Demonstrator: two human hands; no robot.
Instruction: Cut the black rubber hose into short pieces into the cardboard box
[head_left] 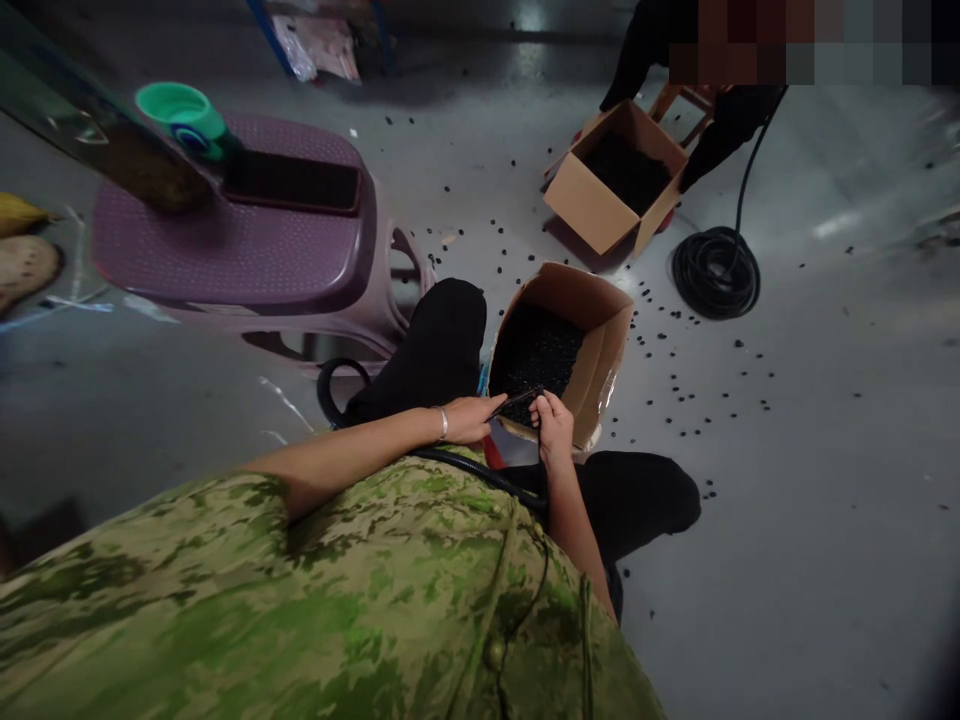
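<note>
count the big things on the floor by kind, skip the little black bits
cardboard boxes: 2, near box, far box
purple plastic stools: 1
green cups: 1
coiled black hoses: 1
total: 5

A purple plastic stool [225, 250] carries a green plastic cup [184, 115] and a dark flat tray [292, 182]. Farther off, a second open cardboard box [592, 205] sits beside a coiled black hose [716, 272]. Small black pieces [679, 385] dot the grey floor [825, 480].
</note>
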